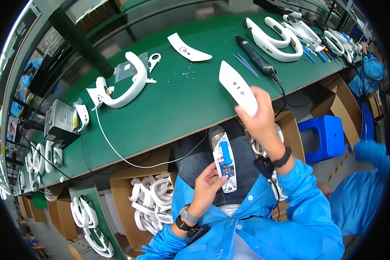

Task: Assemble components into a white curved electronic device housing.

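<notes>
Over my lap, my left hand (pixel 207 185) grips an opened white device housing (pixel 231 183) by its side edge. A blue cylindrical battery (pixel 225 152) and a blue circuit board (pixel 226 168) with thin wires show inside it; its far end is clear or greyish. My right hand (pixel 261 117) is closed around the lower end of a white curved cover (pixel 237 86) with small dark slots, held up over the bench's front edge. The cover and the housing are apart.
The green bench (pixel 169 117) carries a black electric screwdriver (pixel 255 56), blue tweezers (pixel 245 65), a white curved shell (pixel 188 48), a white looped handle (pixel 132 93) and a black-and-silver box (pixel 61 123). A carton of white parts (pixel 154 199) and a blue stool (pixel 323 138) stand below. Another person's blue sleeve (pixel 370 156) is at right.
</notes>
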Demonstrator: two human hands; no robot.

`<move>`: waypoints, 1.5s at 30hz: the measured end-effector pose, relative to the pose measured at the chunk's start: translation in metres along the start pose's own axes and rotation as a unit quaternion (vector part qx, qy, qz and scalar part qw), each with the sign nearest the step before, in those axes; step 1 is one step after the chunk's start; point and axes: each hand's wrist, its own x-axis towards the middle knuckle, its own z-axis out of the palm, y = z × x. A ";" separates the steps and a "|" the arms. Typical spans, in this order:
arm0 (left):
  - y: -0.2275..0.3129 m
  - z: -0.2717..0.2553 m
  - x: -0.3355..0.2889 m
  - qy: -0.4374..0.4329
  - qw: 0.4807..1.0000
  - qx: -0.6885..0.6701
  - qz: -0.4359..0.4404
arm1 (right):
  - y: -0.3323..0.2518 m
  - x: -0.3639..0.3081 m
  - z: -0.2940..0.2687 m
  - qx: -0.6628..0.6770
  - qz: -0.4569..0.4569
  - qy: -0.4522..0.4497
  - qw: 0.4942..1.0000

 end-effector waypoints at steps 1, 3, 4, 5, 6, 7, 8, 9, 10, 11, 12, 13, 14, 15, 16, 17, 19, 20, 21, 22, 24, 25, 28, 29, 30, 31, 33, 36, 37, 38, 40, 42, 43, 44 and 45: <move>0.000 0.001 -0.002 -0.006 1.000 0.004 0.006 | 0.008 0.009 0.008 -0.053 -0.029 0.002 0.998; 0.002 0.001 -0.005 -0.009 1.000 0.007 0.012 | 0.020 0.021 0.017 -0.125 -0.050 -0.031 0.990; 0.004 0.000 -0.006 -0.011 1.000 0.002 0.016 | 0.020 0.019 0.017 -0.123 -0.051 -0.033 0.991; 0.005 -0.001 -0.006 -0.012 1.000 -0.002 0.020 | 0.016 0.017 0.015 -0.113 -0.056 -0.006 0.992; 0.009 0.000 -0.005 -0.011 1.000 -0.002 0.021 | 0.013 0.014 0.009 -0.104 -0.059 0.023 0.993; 0.012 0.000 -0.005 -0.007 1.000 -0.001 0.026 | 0.011 0.006 0.002 -0.106 -0.087 0.014 0.990; 0.015 0.000 -0.005 -0.004 1.000 0.001 0.030 | 0.012 0.004 0.006 -0.102 -0.089 0.013 0.991; 0.022 0.002 -0.005 -0.006 1.000 0.001 0.027 | 0.015 -0.001 0.006 -0.094 -0.083 -0.025 0.992; 0.031 0.003 -0.004 -0.014 1.000 -0.020 -0.001 | 0.017 -0.005 0.006 -0.085 -0.076 -0.061 0.992; 0.038 0.005 -0.004 -0.024 0.998 -0.040 -0.030 | 0.020 -0.003 0.007 -0.135 -0.092 -0.094 0.982; 0.043 0.007 -0.003 -0.029 0.998 -0.035 -0.032 | 0.019 -0.001 0.009 -0.137 -0.089 -0.088 0.983; 0.047 0.008 -0.003 -0.029 0.998 -0.043 -0.044 | 0.017 0.002 0.011 -0.152 -0.087 -0.104 0.979; 0.051 0.010 -0.003 -0.031 0.997 -0.051 -0.055 | 0.015 0.005 0.013 -0.167 -0.084 -0.119 0.975; 0.054 0.011 -0.003 -0.037 0.996 -0.049 -0.060 | 0.013 0.010 0.015 -0.197 -0.109 -0.093 0.970; 0.053 0.012 -0.004 -0.043 0.997 -0.043 -0.057 | 0.010 0.014 0.017 -0.198 -0.110 -0.084 0.970; 0.051 0.012 -0.006 -0.043 0.996 -0.039 -0.065 | 0.007 0.015 0.018 -0.129 -0.049 -0.091 0.986; 0.044 0.013 -0.009 -0.034 0.996 -0.025 -0.074 | 0.007 0.024 0.019 -0.075 -0.029 -0.056 0.995; 0.040 0.012 -0.009 -0.030 0.997 -0.024 -0.073 | 0.009 0.032 0.021 -0.074 -0.037 -0.049 0.995; 0.037 0.013 -0.012 -0.025 0.996 -0.027 -0.077 | 0.010 0.036 0.025 -0.064 -0.039 -0.022 0.997; 0.035 0.013 -0.012 -0.019 0.996 -0.031 -0.082 | 0.009 0.041 0.029 -0.054 -0.041 0.003 0.998; 0.037 0.014 -0.012 -0.013 0.997 -0.031 -0.074 | 0.009 0.053 0.040 -0.035 -0.002 -0.011 0.999; 0.037 0.014 -0.013 -0.006 0.997 -0.032 -0.070 | 0.011 0.054 0.045 -0.064 -0.029 0.020 0.997; 0.039 0.010 -0.017 0.001 0.998 -0.022 -0.054 | -0.004 0.033 0.031 -0.031 -0.072 0.046 0.996; 0.038 0.007 -0.017 0.006 0.998 -0.025 -0.053 | -0.005 0.016 0.018 -0.031 -0.106 0.036 0.993; 0.036 0.003 -0.015 0.007 0.999 -0.014 -0.052 | -0.003 -0.002 0.009 -0.031 -0.139 0.027 0.990; 0.035 -0.001 -0.014 0.007 0.998 -0.003 -0.054 | -0.002 -0.024 0.004 0.000 -0.157 -0.011 0.988; 0.037 -0.003 -0.010 0.016 0.998 -0.007 -0.063 | -0.003 -0.060 0.001 0.041 -0.190 -0.102 0.976; 0.042 -0.002 -0.005 0.001 0.998 -0.013 -0.069 | -0.011 -0.092 0.016 0.120 -0.133 -0.185 0.966; 0.044 0.000 -0.004 -0.003 0.997 -0.016 -0.070 | -0.011 -0.097 0.019 0.127 -0.110 -0.164 0.972; 0.045 0.001 -0.004 -0.007 0.997 -0.019 -0.070 | -0.012 -0.100 0.020 0.133 -0.088 -0.143 0.977; 0.054 -0.004 -0.005 -0.021 0.998 -0.015 -0.064 | -0.013 -0.095 0.019 0.125 -0.097 -0.111 0.981; 0.057 -0.005 -0.005 -0.033 0.998 -0.011 -0.055 | -0.019 -0.089 0.015 0.120 -0.109 -0.080 0.983; 0.058 -0.004 -0.004 0.030 0.973 0.193 0.119 | -0.024 -0.085 0.013 0.136 -0.096 -0.089 0.982; 0.059 -0.004 -0.003 0.089 0.875 0.382 0.285 | -0.029 -0.083 0.010 0.153 -0.083 -0.097 0.980; 0.061 -0.003 -0.001 0.089 0.874 0.384 0.285 | -0.034 -0.084 0.008 0.170 -0.086 -0.123 0.974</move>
